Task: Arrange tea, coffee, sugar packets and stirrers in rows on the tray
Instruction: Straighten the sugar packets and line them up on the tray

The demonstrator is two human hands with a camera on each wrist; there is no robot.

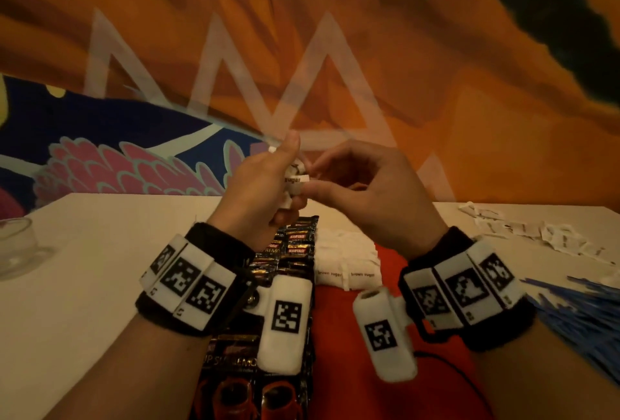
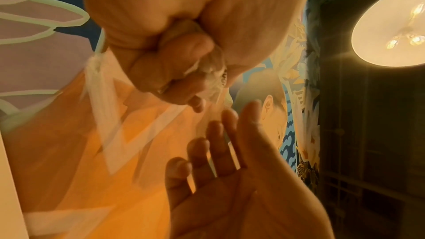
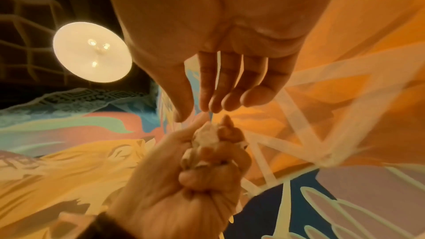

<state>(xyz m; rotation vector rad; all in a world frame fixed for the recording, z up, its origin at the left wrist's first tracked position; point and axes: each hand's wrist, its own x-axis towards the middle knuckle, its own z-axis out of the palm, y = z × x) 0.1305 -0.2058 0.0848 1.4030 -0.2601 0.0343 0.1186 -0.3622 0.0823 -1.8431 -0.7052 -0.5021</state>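
Observation:
My left hand (image 1: 273, 181) is raised above the tray and grips a crumpled bundle of white sugar packets (image 1: 294, 181). My right hand (image 1: 311, 178) faces it with nearly straight fingers, thumb and index tips right at the bundle; whether they pinch a packet I cannot tell. The left wrist view shows the fist (image 2: 174, 72) closed round the packets (image 2: 211, 64), the right hand (image 2: 220, 134) just below. In the right wrist view the right fingertips (image 3: 204, 104) hover over the packets (image 3: 204, 134). On the red tray (image 1: 369, 335) lie a row of black coffee sachets (image 1: 295, 248) and a row of brown sugar packets (image 1: 345, 262).
Blue stirrers (image 1: 577, 312) lie in a heap on the white table (image 1: 84, 285) right of the tray. Loose white packets (image 1: 536, 231) are scattered at the far right. A glass cup (image 1: 16, 245) stands at the left edge. A painted wall rises behind the table.

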